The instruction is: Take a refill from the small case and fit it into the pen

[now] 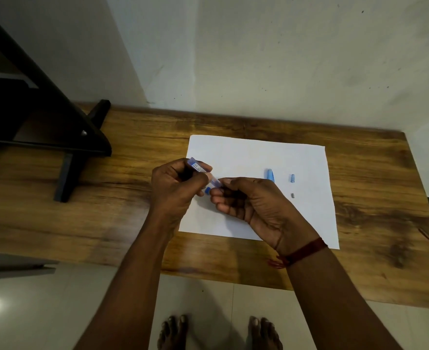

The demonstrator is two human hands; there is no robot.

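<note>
Stand (44,117), black, sits far left on the bench (132,223). Your left hand (177,190) is curled round a blue pen barrel (199,169), holding it tilted just above the left edge of the paper (259,157). Your right hand (248,200) meets it at the barrel's lower end, fingertips pinching there; what they pinch is too small to tell. A red thread (304,251) circles your right wrist. Right of your hands, a blue cap (269,175), a small blue piece (292,178) and a tiny grey bit (293,195) lie apart on the paper.
</note>
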